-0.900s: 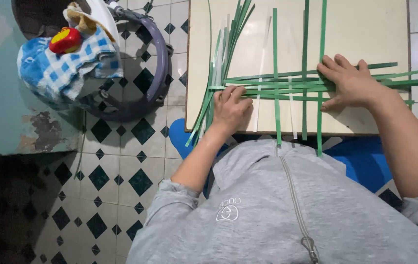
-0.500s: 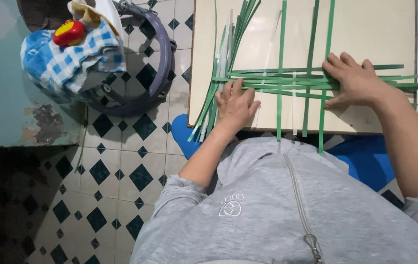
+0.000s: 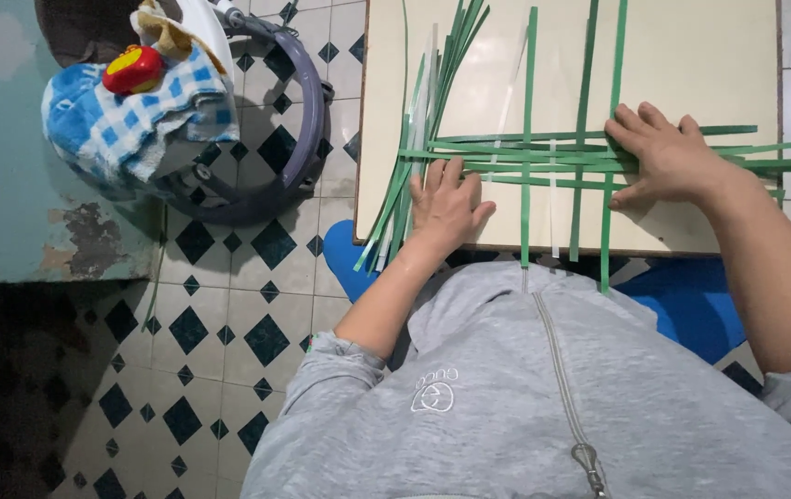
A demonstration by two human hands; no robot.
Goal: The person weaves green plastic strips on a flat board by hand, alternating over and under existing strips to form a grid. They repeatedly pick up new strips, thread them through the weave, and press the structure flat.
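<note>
1. At the far left, a grey-rimmed round seat frame stands on the black-and-white diamond floor tiles. It holds a blue-and-white checked cloth, with a small red and yellow plastic toy lying on top of the cloth.
2. A loose bundle of spare green strips lies slanted along the left side of the cream flat tabletop, its lower ends just past the near edge.
3. The left hand rests palm down on the tabletop, fingers straight and close together, tips touching the lowest horizontal strips just beside the bundle. It clamps nothing.
4. The woven grid of flat green strips lies in the middle of the tabletop: three upright strips crossed by a band of horizontal ones.
5. The right hand presses flat on the crossings at the right, fingers slightly spread, pinning the strips.
6. By my reading, the step is holding the weave square; the next move calls for steady pressure so that no crossing slips.
</note>
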